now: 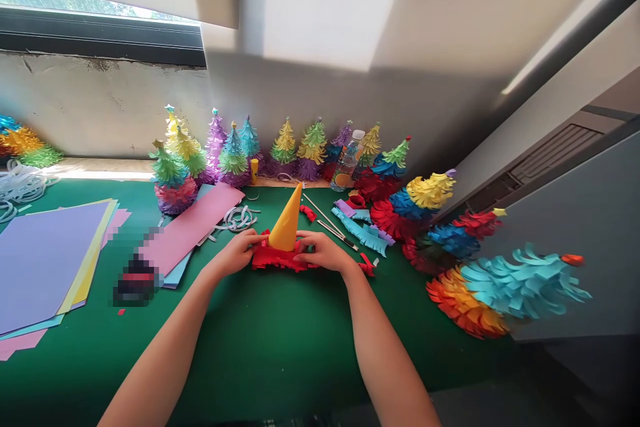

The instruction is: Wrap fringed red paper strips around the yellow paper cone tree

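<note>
A plain yellow paper cone point(285, 223) stands point up on the table, leaning a little to the right. Around its base lies a red fringed paper strip point(280, 259). My left hand point(239, 253) pinches this strip at the cone's left side, thumb and fingers close together. On the right, my right hand point(323, 251) has its fingers closed on the strip against the cone's lower edge. The back of the cone is hidden. Red paper scraps lie behind and to the right of my right hand, near a slim cutter knife point(337, 235) and blue fringed strips point(367, 235).
Finished fringed paper trees point(233, 157) line the wall and the right side. A bottle point(347, 163) and a yellow glue stick point(255, 172) stand among them. Coloured sheets point(40, 260), pink paper point(195, 230) and curled white strips point(239, 218) lie left on the green table point(280, 360).
</note>
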Motion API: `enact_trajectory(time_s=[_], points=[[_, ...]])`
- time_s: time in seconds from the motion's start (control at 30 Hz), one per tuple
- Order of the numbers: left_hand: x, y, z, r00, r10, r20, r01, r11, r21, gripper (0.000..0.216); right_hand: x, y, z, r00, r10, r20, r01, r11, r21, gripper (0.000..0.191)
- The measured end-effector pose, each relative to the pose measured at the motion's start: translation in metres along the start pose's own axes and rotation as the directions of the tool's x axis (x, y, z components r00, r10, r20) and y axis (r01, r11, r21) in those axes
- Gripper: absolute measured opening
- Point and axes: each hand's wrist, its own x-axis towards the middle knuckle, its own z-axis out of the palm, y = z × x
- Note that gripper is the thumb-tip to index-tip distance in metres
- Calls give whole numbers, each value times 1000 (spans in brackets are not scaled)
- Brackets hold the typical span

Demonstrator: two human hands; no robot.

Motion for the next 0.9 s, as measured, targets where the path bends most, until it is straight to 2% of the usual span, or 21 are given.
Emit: enact_trajectory(time_s=[0.3, 0.43, 0.63, 0.9], points=[[5, -4, 6, 986, -5, -167, 3, 1000, -17, 36, 4, -5, 1, 1000, 8, -26, -7, 999, 40, 17], [6, -2, 9, 977, -4, -212, -8, 999, -53, 33, 3, -7, 1, 996, 80, -27, -79, 996, 45, 13], [7, -1, 10, 972, -3, -237, -14, 997, -74, 29, 1, -3, 3, 989, 144, -34, -142, 988, 54, 19], [10, -4, 14, 957, -69, -282, 15, 982, -189, 26, 2, -6, 4, 995, 90, -33, -88, 993, 73, 13]])
